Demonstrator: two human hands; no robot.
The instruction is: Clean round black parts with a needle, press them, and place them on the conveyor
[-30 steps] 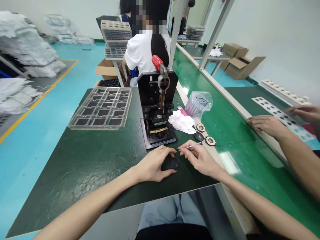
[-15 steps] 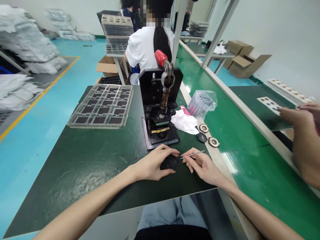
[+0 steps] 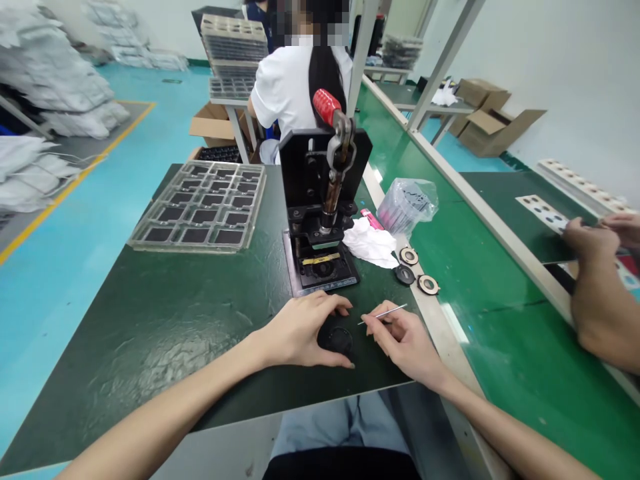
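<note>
Left hand: spread wide around our round black part on the dark green surface.
Right hand: we pinch a slim metal rod.
Clear plastic tray: dark squares in compartments.

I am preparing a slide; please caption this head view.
Left hand curved around a round black part, right hand holding a thin rod, near a red-handled press.

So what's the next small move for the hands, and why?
Probably close the left hand on the round black part to steady it: that hand is spread open around it, while the right hand holds the thin metal tool beside it.
</note>
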